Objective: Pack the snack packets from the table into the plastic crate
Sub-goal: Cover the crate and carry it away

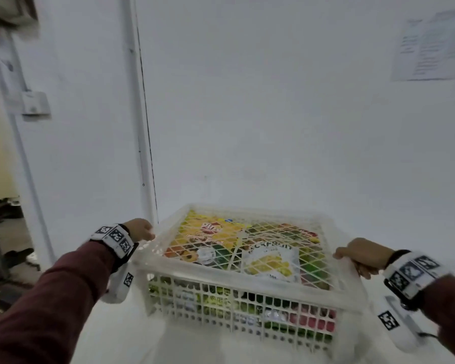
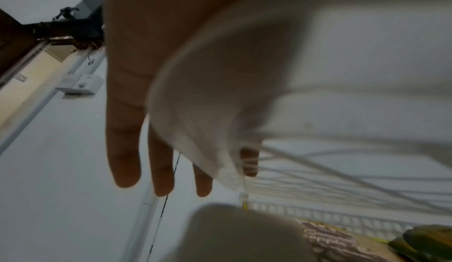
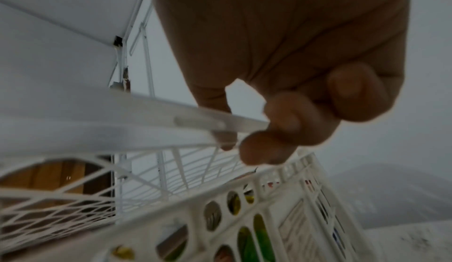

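A white plastic crate point(image 1: 247, 306) stands on the white table point(image 1: 132, 342), packed with snack packets. A yellow packet point(image 1: 210, 229) and a white jackfruit packet point(image 1: 271, 261) show through the lattice lid point(image 1: 276, 227) lying on top. My left hand point(image 1: 141, 229) is at the lid's far left corner. In the left wrist view its fingers point(image 2: 124, 159) are straight against the lid's corner point(image 2: 220, 72). My right hand point(image 1: 363, 254) is at the right edge. In the right wrist view its curled fingers point(image 3: 283, 119) pinch the lid's rim point(image 3: 122, 128) above the crate wall point(image 3: 288, 204).
A white wall point(image 1: 273, 114) rises right behind the crate, with a paper sheet point(image 1: 431, 46) at the upper right. A doorway point(image 1: 0, 206) with dark clutter on the floor opens at the far left. Bare table surface lies in front of the crate.
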`<state>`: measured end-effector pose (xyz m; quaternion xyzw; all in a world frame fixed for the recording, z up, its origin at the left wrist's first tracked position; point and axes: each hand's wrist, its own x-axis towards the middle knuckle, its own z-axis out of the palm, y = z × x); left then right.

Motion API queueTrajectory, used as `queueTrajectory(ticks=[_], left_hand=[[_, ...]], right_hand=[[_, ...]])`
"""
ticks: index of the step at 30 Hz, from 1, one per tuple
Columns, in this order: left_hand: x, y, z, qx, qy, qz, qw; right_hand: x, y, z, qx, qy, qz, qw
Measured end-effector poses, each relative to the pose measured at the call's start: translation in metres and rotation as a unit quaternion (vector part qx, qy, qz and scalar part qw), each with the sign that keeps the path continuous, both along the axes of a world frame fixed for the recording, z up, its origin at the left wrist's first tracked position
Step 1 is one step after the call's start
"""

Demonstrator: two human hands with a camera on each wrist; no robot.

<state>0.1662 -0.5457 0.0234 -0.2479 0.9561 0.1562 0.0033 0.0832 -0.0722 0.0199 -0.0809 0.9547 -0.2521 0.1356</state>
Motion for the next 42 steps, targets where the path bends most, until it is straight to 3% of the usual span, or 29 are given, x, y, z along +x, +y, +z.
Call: queueTrajectory(ticks=[5,10,16,23,33,37,42], left_hand=[[-0.006,-0.010,-0.002,-0.003,-0.064,-0.036,0.997],[0.005,-0.021,0.004,0.121,-0.103,-0.026,0.987],[-0.001,-0.026,-0.001,0.242,-0.018,0.014,0.970],[-0.018,-0.004,-0.020,0.118,-0.017,-0.035,0.992],[-0.006,0.007,-0.032,0.177,0.038,-0.060,0.982],[0.007,0.027,-0.038,0.147,0.038,-0.092,0.984],[0.014,0.090,-0.036,0.113,0.048,-0.125,0.985]], right_hand=[[-0.002,-0.010,0.003,0.025,-0.014,-0.014,0.999],[-0.006,-0.012,0.006,0.077,-0.050,-0.005,0.996],[-0.017,-0.012,0.003,0.079,-0.047,-0.044,0.995],[-0.040,-0.012,-0.027,-0.010,-0.027,-0.060,0.998],[-0.036,-0.003,-0.037,0.045,0.072,-0.045,0.995],[-0.020,0.024,-0.037,0.072,0.077,-0.033,0.994],[0.020,0.091,-0.034,0.056,0.087,-0.075,0.992]])
